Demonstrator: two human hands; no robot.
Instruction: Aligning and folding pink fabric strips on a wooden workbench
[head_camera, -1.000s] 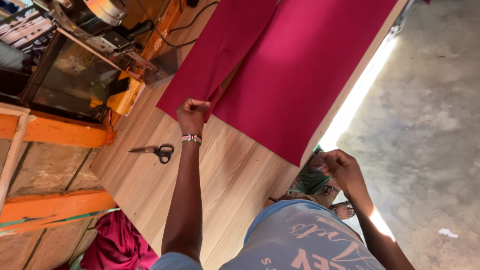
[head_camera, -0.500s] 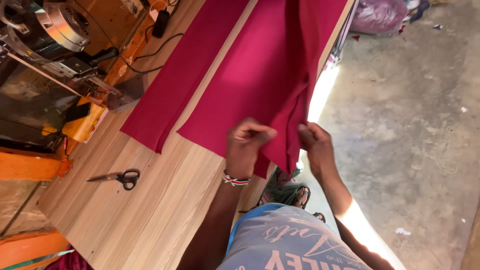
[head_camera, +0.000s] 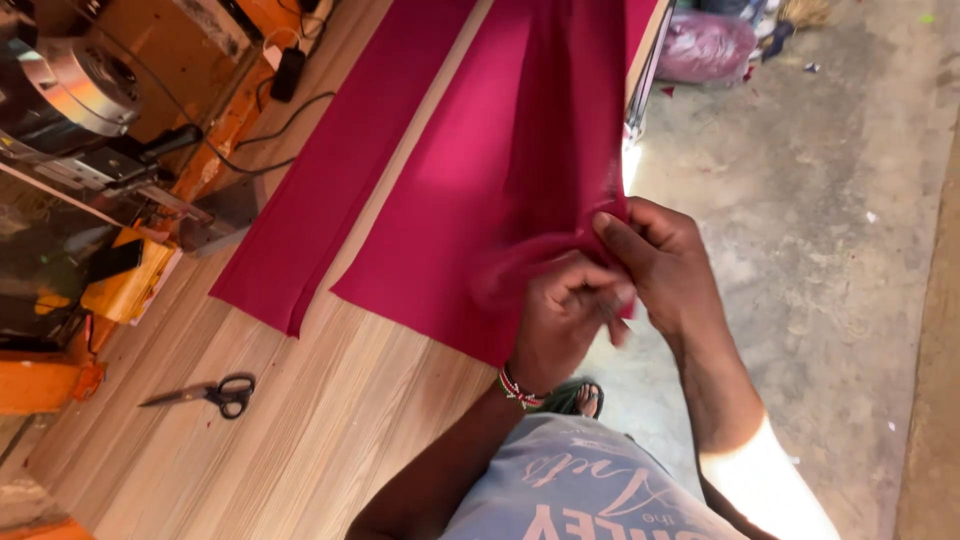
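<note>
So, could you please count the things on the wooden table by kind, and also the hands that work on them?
Magenta cloth pieces: 2, a narrow strip and a wide piece
Scissors: 1
Hands: 2, the left hand and the right hand, both pinching the wide piece at the table edge
Total: 5

I see a tailoring workshop: a long wooden cutting table (head_camera: 330, 420) with crimson fabric (head_camera: 480, 170) spread on it, black-handled scissors (head_camera: 205, 393), a machine (head_camera: 80, 100) alongside, and a bare concrete floor (head_camera: 830, 250).
</note>
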